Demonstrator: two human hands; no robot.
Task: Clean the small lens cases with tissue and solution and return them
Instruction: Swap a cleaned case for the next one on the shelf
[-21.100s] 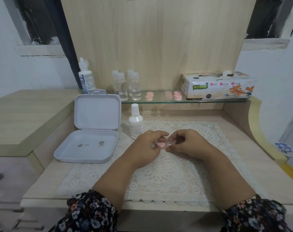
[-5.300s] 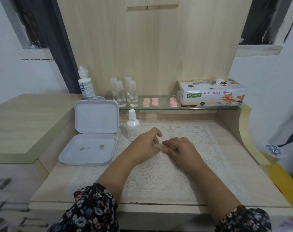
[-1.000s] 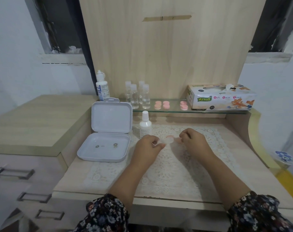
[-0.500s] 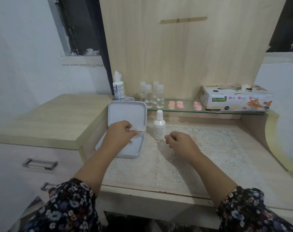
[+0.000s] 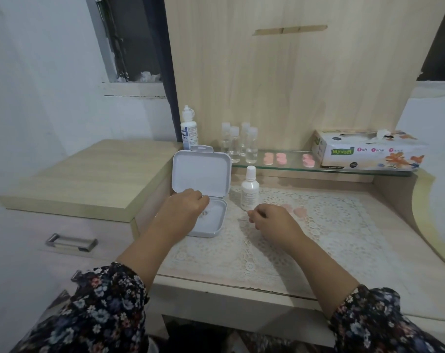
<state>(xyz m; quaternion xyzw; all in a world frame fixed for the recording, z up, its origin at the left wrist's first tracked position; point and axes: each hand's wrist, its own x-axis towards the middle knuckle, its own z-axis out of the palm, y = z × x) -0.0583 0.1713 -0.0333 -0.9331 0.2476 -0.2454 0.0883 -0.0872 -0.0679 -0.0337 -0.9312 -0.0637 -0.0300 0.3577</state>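
Note:
A pink lens case (image 5: 299,212) lies open on the lace mat (image 5: 318,240), just beyond my right hand (image 5: 269,221). That hand rests on the mat with loosely curled fingers and nothing visible in it. My left hand (image 5: 185,207) reaches over the tray of the open white box (image 5: 216,229), fingers curled downward; what they hold is hidden. A small white solution bottle (image 5: 249,193) stands between the box and the pink case. More pink lens cases (image 5: 274,158) sit on the glass shelf (image 5: 292,166), beside the tissue box (image 5: 369,151).
A tall solution bottle (image 5: 189,131) and several clear vials (image 5: 239,142) stand at the shelf's left end. The white box's lid (image 5: 201,171) stands upright. A raised wooden counter (image 5: 89,174) with a drawer handle (image 5: 71,242) lies to the left.
My left hand left the pink case, carried a white scrap of tissue to the white box and now hangs over its tray. The right hand let go of the case, which lies on the mat.

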